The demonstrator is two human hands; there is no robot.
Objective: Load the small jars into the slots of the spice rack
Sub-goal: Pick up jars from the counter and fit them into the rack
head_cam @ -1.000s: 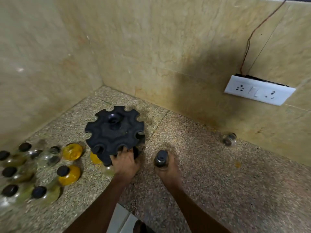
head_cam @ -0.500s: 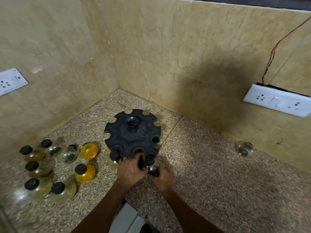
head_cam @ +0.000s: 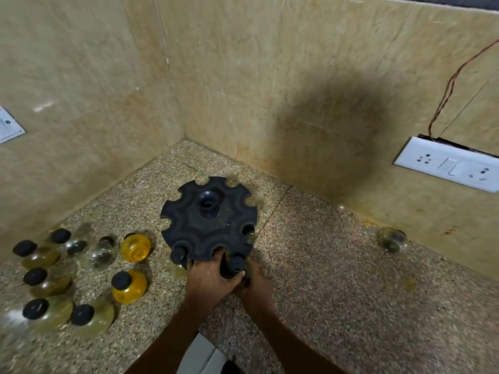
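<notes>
A round black spice rack with notched slots stands on the speckled counter near the corner. One black-capped jar hangs in its front-left slot. My left hand grips the rack's front edge. My right hand holds a black-capped jar at the front slot beside it. Several loose jars lie to the left: a capped yellow jar, an uncapped yellow jar, clear jars and greenish black-capped jars.
A lone clear jar lies by the right wall. White socket plates sit on the right wall and the left wall. Tiled walls close the corner behind the rack. A white object shows at the counter's front edge.
My right hand brought its jar from the counter up to the rack's front slot. My left hand stayed on the rack's front edge. The view shifted left.
</notes>
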